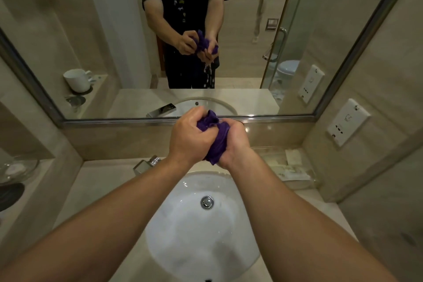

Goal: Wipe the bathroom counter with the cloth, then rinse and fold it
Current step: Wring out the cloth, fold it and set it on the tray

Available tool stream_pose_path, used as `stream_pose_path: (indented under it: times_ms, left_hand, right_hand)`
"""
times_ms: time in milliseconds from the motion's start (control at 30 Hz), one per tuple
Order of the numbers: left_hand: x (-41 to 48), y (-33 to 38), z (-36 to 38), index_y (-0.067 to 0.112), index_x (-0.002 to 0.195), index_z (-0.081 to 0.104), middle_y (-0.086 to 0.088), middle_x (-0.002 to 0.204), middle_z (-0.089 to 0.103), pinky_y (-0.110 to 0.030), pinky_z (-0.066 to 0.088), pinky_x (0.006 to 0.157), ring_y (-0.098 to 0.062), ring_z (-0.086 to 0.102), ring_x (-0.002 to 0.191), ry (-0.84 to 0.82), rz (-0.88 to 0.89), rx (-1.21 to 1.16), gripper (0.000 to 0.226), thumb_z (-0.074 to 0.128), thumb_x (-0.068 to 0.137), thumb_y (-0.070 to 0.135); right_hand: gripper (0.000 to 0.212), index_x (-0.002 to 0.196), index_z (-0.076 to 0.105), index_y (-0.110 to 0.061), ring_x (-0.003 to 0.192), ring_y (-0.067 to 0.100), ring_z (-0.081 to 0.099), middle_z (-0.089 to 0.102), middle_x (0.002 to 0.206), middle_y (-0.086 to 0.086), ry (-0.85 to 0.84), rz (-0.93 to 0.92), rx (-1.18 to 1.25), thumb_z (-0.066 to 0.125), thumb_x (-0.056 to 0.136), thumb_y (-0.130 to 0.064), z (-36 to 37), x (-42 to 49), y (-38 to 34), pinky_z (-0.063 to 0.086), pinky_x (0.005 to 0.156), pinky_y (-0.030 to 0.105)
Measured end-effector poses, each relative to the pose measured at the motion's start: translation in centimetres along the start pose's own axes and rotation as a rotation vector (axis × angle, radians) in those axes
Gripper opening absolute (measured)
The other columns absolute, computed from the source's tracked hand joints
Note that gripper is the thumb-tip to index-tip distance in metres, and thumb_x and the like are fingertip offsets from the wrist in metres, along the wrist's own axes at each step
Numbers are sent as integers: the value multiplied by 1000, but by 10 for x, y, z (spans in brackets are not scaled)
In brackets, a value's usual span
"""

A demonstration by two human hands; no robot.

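Note:
A purple cloth [216, 137] is bunched into a wad above the far rim of the white sink [183, 231]. My left hand [188, 136] grips its left side with curled fingers. My right hand [235, 144] grips its right side, so both hands squeeze it between them. In the mirror [114, 30] water drips from the wad. The beige stone counter [100, 188] surrounds the basin.
A chrome faucet [146, 163] stands left of the hands at the basin's back. A glass bowl [16, 168] and a dark coaster sit on the left ledge. Packaged toiletries in a tray [293, 170] lie at the back right. A wall socket [346, 121] is on the right wall.

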State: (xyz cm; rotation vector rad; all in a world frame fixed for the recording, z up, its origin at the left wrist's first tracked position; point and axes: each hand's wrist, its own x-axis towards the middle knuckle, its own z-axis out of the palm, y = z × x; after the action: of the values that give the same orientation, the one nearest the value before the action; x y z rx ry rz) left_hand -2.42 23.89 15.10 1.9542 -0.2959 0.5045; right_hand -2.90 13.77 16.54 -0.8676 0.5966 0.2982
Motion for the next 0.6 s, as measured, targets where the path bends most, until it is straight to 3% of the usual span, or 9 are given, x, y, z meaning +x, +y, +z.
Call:
stream_pose_path:
  times_ms: [100,200,267,300,400,467,533,600]
  left_hand:
    - [-4,2,-3,22,80,61,1,72,65,-48,55,68,-23,63,71,23,-218,-185,4,63,83,24]
    - [-9,6,-3,23,86,67,-1,80,71,-51,58,78,-24,69,80,100,-451,-363,5,65,90,26]
    - [-11,9,-3,25,90,68,-3,87,73,-52,58,82,-27,71,85,106,-545,-456,4,66,90,29]
    - [-13,14,-4,26,94,69,-5,92,74,-51,59,83,-28,71,88,65,-597,-506,7,66,90,31]
    - [-16,21,-15,15,116,68,-14,114,72,-46,56,81,-30,72,95,-160,-884,-902,47,55,93,54]
    - [-15,16,-27,8,124,65,-20,122,68,-55,52,86,-39,68,105,-257,-1061,-1182,75,40,90,71]
    - [-13,14,-28,9,122,65,-21,126,66,-63,49,89,-43,62,114,-274,-1139,-1199,62,42,94,59]
    - [-12,24,-21,10,115,69,-18,123,68,-57,46,100,-37,61,116,-297,-1190,-1218,38,53,87,31]
  right_hand:
    - [40,111,72,-7,92,32,75,76,104,12,17,-134,-57,69,87,-39,0,0,0,58,89,51]
    - [23,95,72,-15,86,24,73,75,89,5,34,-339,-223,76,85,-35,0,-11,-7,60,80,40]
    - [14,100,73,-23,84,20,71,72,88,-1,30,-546,-341,76,87,-27,-2,-19,-9,59,74,33]
    - [22,107,72,-28,84,16,71,72,92,-4,29,-655,-421,75,87,-22,-3,-22,-8,59,74,31]
    - [31,103,75,-34,77,12,69,73,87,-6,59,-871,-678,66,84,-11,-3,-34,-13,61,74,39]
    - [28,88,76,-28,67,17,65,73,77,-5,69,-954,-762,60,85,-5,-3,-41,-23,57,67,42]
    - [28,79,73,-26,70,16,64,71,76,-8,50,-1054,-837,59,85,-3,-2,-47,-34,55,66,34]
    - [24,80,73,-26,75,10,65,71,79,-9,-22,-1159,-958,59,85,-7,1,-50,-40,55,67,25]
